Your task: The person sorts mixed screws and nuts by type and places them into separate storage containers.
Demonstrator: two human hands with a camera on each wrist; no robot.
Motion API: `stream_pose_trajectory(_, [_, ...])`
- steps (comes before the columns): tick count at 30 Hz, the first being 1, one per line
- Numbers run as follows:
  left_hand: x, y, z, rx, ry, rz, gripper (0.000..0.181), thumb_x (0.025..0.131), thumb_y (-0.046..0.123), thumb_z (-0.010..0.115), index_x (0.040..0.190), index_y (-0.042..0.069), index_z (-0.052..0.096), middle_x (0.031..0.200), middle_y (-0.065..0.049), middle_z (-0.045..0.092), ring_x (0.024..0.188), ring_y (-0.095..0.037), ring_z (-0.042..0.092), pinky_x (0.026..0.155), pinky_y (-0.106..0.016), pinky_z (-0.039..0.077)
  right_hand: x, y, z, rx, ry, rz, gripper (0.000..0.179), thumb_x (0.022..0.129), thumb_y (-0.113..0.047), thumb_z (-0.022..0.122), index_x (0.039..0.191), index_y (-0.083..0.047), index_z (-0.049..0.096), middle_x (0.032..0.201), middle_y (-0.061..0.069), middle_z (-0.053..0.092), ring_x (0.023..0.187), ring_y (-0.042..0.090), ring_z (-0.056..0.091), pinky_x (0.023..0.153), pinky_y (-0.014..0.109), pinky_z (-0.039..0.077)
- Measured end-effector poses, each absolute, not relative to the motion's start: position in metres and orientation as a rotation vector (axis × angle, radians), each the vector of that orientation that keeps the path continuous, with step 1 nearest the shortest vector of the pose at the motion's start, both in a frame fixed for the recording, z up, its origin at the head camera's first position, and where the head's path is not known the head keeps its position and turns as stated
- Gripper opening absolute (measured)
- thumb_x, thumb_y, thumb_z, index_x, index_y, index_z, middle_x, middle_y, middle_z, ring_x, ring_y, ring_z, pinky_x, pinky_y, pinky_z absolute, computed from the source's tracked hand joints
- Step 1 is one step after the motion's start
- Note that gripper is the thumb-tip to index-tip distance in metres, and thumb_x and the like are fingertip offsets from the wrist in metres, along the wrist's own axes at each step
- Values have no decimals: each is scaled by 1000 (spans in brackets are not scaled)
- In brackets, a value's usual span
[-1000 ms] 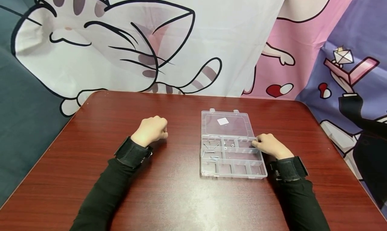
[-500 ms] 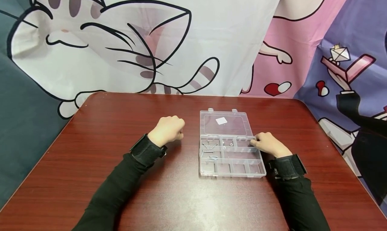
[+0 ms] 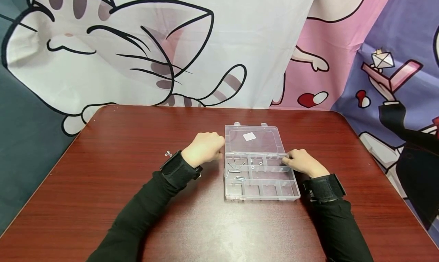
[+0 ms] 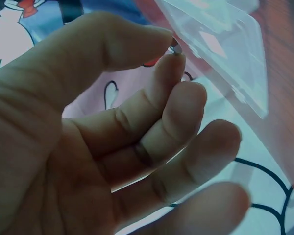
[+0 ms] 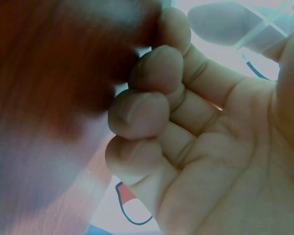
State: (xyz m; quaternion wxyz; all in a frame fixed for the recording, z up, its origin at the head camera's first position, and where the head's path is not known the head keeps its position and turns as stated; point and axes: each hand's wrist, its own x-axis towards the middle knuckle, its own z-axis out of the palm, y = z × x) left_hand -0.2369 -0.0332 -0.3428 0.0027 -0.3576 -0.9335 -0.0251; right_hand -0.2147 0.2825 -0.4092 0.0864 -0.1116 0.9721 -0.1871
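A clear plastic compartment box (image 3: 253, 200) lies with its lid (image 3: 267, 141) folded back on the table. Small screws (image 3: 240, 178) and a few nuts (image 3: 260, 163) sit in some of its compartments. My left hand (image 3: 203, 149), just left of the box, pinches a small shiny metal nut (image 4: 175, 47) between thumb and index fingertip; the other fingers are loosely bent. At the box's right wall my right hand (image 3: 305, 163) grips the edge, thumb over the inside and fingers outside. Several loose nuts (image 3: 168, 154) lie on the table behind the left wrist.
The reddish-brown wooden table (image 3: 85, 186) reaches back to a hanging cloth (image 3: 253, 37) with cartoon prints. A small white label (image 3: 249, 136) is on the lid. Black straps with wrist cameras sit on both wrists.
My left hand has moved right, from open table to beside the box, uncovering several nuts on the table. The right hand keeps its place at the box's right wall.
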Motion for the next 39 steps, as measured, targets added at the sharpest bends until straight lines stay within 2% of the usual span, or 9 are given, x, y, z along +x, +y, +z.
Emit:
stream_pose_trajectory(11, [-226, -2, -340, -1247, -2906, -36, 12, 70, 16, 69, 63, 18, 60, 64, 6, 52, 62, -15, 55, 53, -35, 45, -214, 283, -408, -332, 2894, -559, 34, 82, -17, 52, 51, -15, 40, 52, -6, 32, 49, 11, 31, 49, 27, 25])
stream_pose_trajectory(16, [-221, 11, -341, -1299, -2882, -28, 22, 69, 13, 66, 56, 19, 49, 58, 7, 47, 56, -12, 50, 50, -33, 43, -214, 284, -409, -335, 2896, -556, 34, 82, -16, 52, 51, -15, 39, 52, -6, 31, 49, 11, 31, 49, 27, 25])
stream_pose_trajectory(23, [-217, 23, -342, -1346, -2827, -55, 36, 67, 7, 61, 53, 19, 31, 54, 8, 25, 52, -10, 28, 45, -27, 28, -215, 284, -410, -341, 2895, -560, 34, 82, -16, 52, 51, -15, 39, 51, -6, 30, 47, 10, 30, 48, 27, 25])
stream_pose_trajectory(28, [-215, 28, -342, -1366, -2813, -68, 37, 68, 9, 63, 53, 19, 31, 54, 7, 24, 51, -10, 31, 44, -28, 29, -216, 284, -410, -340, 2906, -558, 34, 82, -16, 53, 50, -15, 39, 51, -6, 30, 48, 11, 30, 49, 27, 25])
stream_pose_trajectory(34, [-212, 35, -342, -1392, -2802, -59, 36, 71, 13, 65, 53, 19, 34, 53, 8, 31, 51, -10, 41, 47, -29, 36, -217, 284, -410, -351, 2909, -551, 34, 81, -17, 53, 50, -15, 40, 51, -7, 30, 49, 11, 31, 49, 27, 25])
stream_pose_trajectory(39, [-212, 41, -344, -1405, -2808, -75, 34, 70, 12, 64, 54, 19, 35, 55, 7, 31, 53, -8, 40, 48, -29, 38, -217, 284, -411, -347, 2910, -548, 33, 81, -17, 53, 50, -15, 40, 51, -7, 31, 49, 11, 31, 49, 27, 25])
